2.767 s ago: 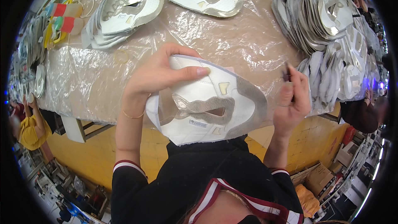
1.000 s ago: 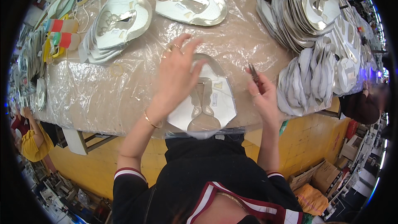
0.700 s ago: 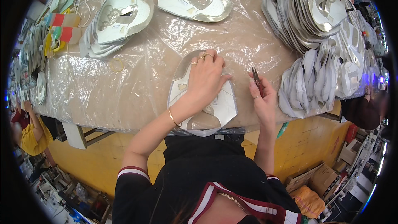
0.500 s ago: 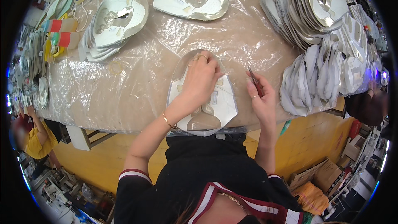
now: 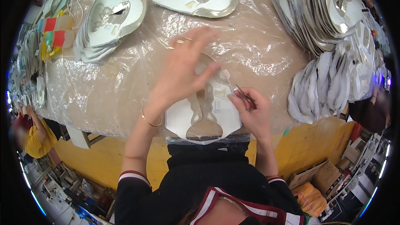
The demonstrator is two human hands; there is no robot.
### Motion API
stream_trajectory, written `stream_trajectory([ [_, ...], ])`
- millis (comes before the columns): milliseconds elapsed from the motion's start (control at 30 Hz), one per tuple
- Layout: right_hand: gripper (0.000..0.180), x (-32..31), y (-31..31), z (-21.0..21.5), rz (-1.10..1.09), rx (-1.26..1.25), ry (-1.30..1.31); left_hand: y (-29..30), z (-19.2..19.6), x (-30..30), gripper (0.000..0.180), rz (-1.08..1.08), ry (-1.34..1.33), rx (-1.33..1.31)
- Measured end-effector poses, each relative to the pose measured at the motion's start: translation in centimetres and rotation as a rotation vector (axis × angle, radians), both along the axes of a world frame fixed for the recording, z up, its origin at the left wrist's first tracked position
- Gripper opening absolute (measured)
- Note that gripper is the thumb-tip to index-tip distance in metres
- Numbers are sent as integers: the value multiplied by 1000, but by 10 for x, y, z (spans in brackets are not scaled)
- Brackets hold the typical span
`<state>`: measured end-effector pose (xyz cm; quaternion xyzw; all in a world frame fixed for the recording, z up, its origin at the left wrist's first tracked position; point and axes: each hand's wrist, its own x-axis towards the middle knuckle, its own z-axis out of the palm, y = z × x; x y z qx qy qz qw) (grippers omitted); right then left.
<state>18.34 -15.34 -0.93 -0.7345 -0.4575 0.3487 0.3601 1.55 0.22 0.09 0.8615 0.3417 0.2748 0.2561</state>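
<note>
A flat white shoe upper (image 5: 227, 118) with grey and silvery parts lies in front of me at the near edge of the table. My left hand (image 5: 181, 73) is over its far left part, blurred by motion, thumb and fingers apart and nothing seen in them. I cannot tell whether it touches the upper. At the upper's right edge, my right hand (image 5: 255, 110) is closed around a small pointed metal tool (image 5: 245, 95) with a dark red part. The tool's tip points away from me and to the left.
Clear plastic sheeting (image 5: 141, 83) covers the table. A small stack of uppers (image 5: 98, 43) lies at the far left, another upper (image 5: 212, 6) at the back. Tall piles of uppers (image 5: 318, 21) fill the right. Red-banded bottles (image 5: 62, 39) stand left. Other people (image 5: 35, 133) are at the sides.
My left hand has lifted off the upper and moved left and away from me, its fingers spreading. My right hand has come left to the upper's edge with the tool. The upper has shifted slightly nearer.
</note>
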Motion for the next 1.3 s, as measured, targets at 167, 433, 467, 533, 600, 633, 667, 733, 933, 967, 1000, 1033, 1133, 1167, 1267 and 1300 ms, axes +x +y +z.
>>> stream_trajectory([
  [167, 23, 7, -10, 4, 61, 151, 132, 4, 13, -11, 15, -268, -16, -650],
  [433, 42, 35, -17, 29, 252, 216, -27, -7, 27, -11, 16, -334, -131, -432],
  [467, 41, 36, -18, 30, 250, 214, 27, -8, 28, -11, 15, -332, -163, -399],
  [533, 39, 37, -21, 31, 251, 260, 130, -11, 29, -11, 15, -333, -182, -410],
  [600, 37, 35, -23, 30, 279, 249, 162, -13, 29, -11, 15, -342, -196, -414],
  [633, 37, 34, -24, 30, 291, 251, 180, -14, 29, -11, 14, -352, -200, -413],
  [667, 36, 32, -25, 29, 293, 260, 173, -15, 29, -11, 14, -362, -206, -414],
  [733, 36, 29, -26, 29, 299, 277, 159, -18, 29, -11, 14, -369, -228, -417],
  [933, 32, 23, -33, 33, 264, 259, 236, -23, 34, -12, 15, -401, -225, -411],
  [967, 31, 21, -35, 32, 250, 259, 250, -24, 34, -12, 15, -407, -227, -416],
  [1000, 31, 20, -36, 31, 239, 265, 257, -25, 35, -13, 16, -413, -207, -422],
  [1033, 30, 19, -37, 30, 229, 271, 264, -26, 36, -13, 18, -419, -186, -427],
  [1133, 29, 18, -39, 23, 235, 345, 122, -29, 36, -14, 20, -425, -169, -431],
  [1167, 30, 18, -39, 22, 225, 357, 104, -29, 36, -14, 20, -425, -170, -429],
  [1267, 32, 19, -41, 24, 204, 386, 39, -31, 34, -13, 12, -385, -234, -431],
  [1300, 33, 20, -42, 27, 202, 390, 13, -31, 34, -13, 11, -378, -215, -404],
])
